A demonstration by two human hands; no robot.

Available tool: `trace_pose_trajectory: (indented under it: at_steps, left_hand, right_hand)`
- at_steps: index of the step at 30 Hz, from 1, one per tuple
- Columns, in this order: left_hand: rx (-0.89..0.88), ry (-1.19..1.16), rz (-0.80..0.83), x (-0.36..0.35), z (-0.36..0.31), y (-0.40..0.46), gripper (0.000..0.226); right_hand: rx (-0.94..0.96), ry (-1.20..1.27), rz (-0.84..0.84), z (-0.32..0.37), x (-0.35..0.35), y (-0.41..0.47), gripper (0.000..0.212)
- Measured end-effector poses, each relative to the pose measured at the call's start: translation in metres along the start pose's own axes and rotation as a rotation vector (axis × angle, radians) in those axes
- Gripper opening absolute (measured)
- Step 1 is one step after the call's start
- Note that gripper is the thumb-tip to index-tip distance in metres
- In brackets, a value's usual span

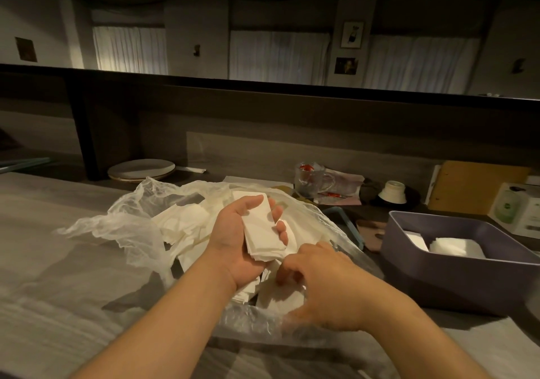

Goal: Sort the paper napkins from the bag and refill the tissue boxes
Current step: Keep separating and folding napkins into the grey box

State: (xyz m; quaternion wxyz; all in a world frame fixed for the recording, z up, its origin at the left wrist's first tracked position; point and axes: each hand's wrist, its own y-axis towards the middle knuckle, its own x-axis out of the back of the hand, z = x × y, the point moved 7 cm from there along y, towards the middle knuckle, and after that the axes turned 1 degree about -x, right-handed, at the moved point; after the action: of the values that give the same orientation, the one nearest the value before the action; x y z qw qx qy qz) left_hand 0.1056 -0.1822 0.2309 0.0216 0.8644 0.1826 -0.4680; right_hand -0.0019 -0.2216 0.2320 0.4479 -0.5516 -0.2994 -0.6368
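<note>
From the head camera, a crinkled clear plastic bag (122,226) lies open on the bench (58,261), loose white napkins (181,221) heaped inside. The left hand (242,241), palm up, curls round a flat folded napkin stack (261,232). The right hand (321,291) pinches one napkin (280,299) in the bag. One purple rectangular tissue box (438,276) to the right contains two white napkin piles.
</note>
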Motion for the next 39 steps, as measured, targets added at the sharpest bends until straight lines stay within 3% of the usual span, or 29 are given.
trace_pose_trajectory:
  at_steps: [9, 13, 19, 23, 31, 36, 39]
  left_hand:
    - [0.013, 0.006, -0.007, 0.002, 0.001, 0.001, 0.027]
    - [0.005, 0.011, -0.018, 0.001, 0.001, 0.000, 0.026]
    - [0.006, 0.022, -0.049, 0.004, 0.002, 0.000, 0.030]
    - [0.016, 0.010, -0.030, 0.002, 0.002, -0.001, 0.028]
    - [0.003, -0.016, -0.061, 0.004, 0.002, -0.003, 0.028]
    - [0.021, -0.005, -0.058, 0.003, 0.003, -0.003, 0.028]
    - [-0.016, 0.074, -0.068, 0.003, -0.001, -0.005, 0.025]
  right_hand:
    - [0.006, -0.110, -0.093, 0.000, 0.003, 0.001, 0.042]
    - [-0.006, -0.208, -0.112, -0.001, 0.002, 0.002, 0.056]
    - [-0.014, -0.148, -0.194, -0.007, 0.009, 0.003, 0.043]
    - [-0.020, -0.165, -0.231, -0.008, 0.008, 0.004, 0.048]
    - [0.048, 0.007, -0.201, 0.001, 0.008, 0.003, 0.041]
    - [0.087, 0.141, -0.271, 0.008, 0.016, -0.006, 0.032]
    - [0.079, 0.429, -0.323, 0.004, 0.024, -0.011, 0.020]
